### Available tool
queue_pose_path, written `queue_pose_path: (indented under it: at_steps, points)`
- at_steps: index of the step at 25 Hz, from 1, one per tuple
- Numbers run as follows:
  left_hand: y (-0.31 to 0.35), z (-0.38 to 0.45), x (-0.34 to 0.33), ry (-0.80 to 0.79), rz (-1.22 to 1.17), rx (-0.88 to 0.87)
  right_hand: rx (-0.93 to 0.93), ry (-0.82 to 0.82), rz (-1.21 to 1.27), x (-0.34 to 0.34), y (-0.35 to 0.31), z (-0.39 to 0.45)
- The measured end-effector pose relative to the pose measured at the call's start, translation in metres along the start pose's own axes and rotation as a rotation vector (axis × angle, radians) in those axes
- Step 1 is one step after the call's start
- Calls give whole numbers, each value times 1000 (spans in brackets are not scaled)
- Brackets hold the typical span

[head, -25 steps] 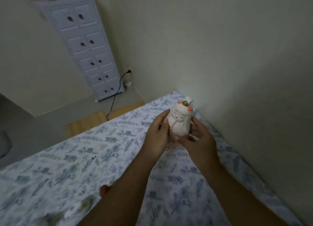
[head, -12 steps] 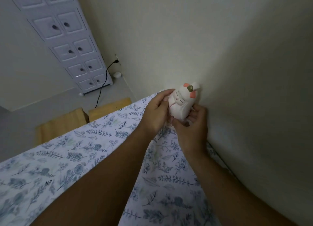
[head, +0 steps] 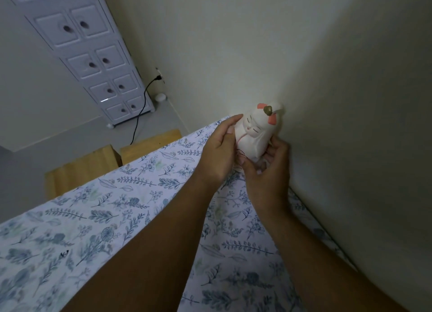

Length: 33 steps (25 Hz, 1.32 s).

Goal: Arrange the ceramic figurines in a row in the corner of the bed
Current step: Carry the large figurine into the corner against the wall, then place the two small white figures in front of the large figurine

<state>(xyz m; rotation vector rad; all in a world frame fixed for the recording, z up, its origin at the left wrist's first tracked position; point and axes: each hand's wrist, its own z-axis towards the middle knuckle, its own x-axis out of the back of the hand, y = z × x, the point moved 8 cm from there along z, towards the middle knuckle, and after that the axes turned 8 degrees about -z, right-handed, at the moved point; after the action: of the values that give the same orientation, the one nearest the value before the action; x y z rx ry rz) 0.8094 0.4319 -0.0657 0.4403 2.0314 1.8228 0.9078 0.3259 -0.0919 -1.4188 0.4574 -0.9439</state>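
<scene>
A white ceramic figurine [head: 257, 130] with pink ear patches, a closed-eye face and a small brown knob on top is held at the far corner of the bed [head: 145, 194], close against the wall. It leans a little to the right. My left hand [head: 219, 150] grips its left side with the thumb near the face. My right hand [head: 267, 169] cups its base and right side from below. Whether its base touches the leaf-print sheet is hidden by my fingers. No other figurine shows.
A cream wall [head: 327, 101] runs along the bed's right side. Beyond the bed's far edge stand wooden blocks [head: 93, 164] on the floor. A white cabinet of small drawers [head: 100, 61] stands further back, with a black cable [head: 142, 106] plugged into a wall socket.
Both hands carried the figurine away from me to the bed's far corner, up against the wall. My view moved forward and tilted down with them.
</scene>
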Motion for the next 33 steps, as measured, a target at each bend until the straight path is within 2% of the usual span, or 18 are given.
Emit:
queue_pose_path:
  at_steps: [4,7,9,12,18,24,27,31,33]
  points:
    - [9,-14,14,51,46,54,-3,-40,-57,3,-9,-2]
    - [18,-54,44,97,185,39,4,-22,-395,13,-22,-23]
    - [26,-91,70,128,317,30,21,-36,-492,13,-38,-51]
    - [42,-155,125,209,467,1,132,-217,-562,-18,-72,-110]
    - [60,-306,259,406,583,17,392,-626,-675,-112,-127,-269]
    - [47,-445,395,606,718,89,582,-860,-758,-191,-170,-425]
    - [26,-478,443,574,831,173,594,-888,-822,-220,-162,-459]
    - [-4,-479,468,363,987,267,407,-876,-957,-237,-129,-458]
    - [-16,-469,469,267,1001,289,338,-873,-921,-238,-119,-457]
